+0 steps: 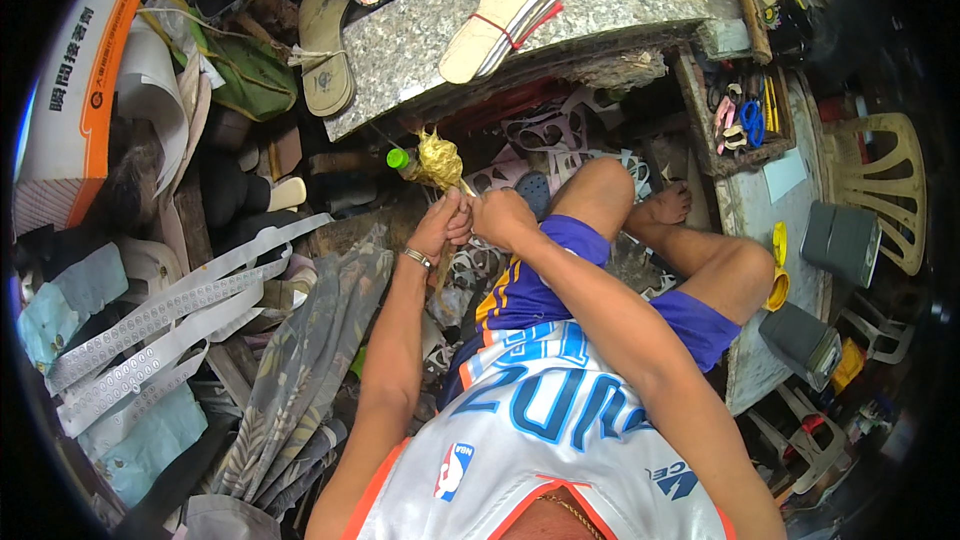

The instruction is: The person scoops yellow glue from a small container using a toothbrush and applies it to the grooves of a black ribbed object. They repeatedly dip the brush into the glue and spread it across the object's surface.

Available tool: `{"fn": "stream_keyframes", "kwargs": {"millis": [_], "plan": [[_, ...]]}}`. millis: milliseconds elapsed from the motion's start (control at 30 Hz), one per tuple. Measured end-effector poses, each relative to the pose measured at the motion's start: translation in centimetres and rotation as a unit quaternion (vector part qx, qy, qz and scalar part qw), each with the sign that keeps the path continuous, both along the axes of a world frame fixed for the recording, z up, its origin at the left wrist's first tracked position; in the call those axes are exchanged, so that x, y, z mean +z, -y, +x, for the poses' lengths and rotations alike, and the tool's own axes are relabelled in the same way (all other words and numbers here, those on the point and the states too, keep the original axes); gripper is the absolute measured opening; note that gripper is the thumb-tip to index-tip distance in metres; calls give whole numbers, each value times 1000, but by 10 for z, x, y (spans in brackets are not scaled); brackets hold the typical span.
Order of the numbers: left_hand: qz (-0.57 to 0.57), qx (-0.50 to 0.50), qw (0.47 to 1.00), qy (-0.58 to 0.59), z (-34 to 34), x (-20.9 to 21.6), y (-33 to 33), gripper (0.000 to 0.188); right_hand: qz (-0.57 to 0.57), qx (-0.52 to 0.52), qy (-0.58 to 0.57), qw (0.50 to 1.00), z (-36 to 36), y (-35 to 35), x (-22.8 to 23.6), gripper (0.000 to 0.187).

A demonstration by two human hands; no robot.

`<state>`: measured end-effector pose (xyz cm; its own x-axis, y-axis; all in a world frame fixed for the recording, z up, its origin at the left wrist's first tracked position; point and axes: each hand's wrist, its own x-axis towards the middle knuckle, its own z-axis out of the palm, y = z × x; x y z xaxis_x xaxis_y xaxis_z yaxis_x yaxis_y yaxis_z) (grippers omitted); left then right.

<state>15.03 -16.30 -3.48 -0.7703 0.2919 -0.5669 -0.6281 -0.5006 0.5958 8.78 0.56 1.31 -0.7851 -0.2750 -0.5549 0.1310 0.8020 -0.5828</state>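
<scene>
My left hand (440, 228) and my right hand (505, 219) meet in front of my lap, fingers closed and pinched together. A thin pale strip (466, 187) shows at the fingertips between them; most of what they hold is hidden. Just beyond the fingers is a lumpy, yellow-crusted container (438, 160), perhaps coated in dried glue. Beside it on the left stands a bottle with a bright green cap (398, 158). I cannot tell whether my fingers touch the yellow lump.
Ahead, a speckled stone worktop (415, 45) carries a banded stack of sandal soles (505, 10). A wooden tool box (735, 120) sits at the right. White printed strips (165, 320) and a patterned cloth (310, 365) lie left. Shoe-part scraps (550, 130) lie under the worktop.
</scene>
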Motion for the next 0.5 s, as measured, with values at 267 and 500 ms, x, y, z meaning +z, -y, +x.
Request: {"fn": "stream_keyframes", "kwargs": {"millis": [267, 500], "plan": [[-34, 21, 999, -4, 1, -6, 3, 45, -80, -81, -85, 990, 0, -40, -11, 47], [-154, 59, 986, 1, -5, -23, -11, 47, -170, -130, -92, 973, 13, -74, 29, 42]]}}
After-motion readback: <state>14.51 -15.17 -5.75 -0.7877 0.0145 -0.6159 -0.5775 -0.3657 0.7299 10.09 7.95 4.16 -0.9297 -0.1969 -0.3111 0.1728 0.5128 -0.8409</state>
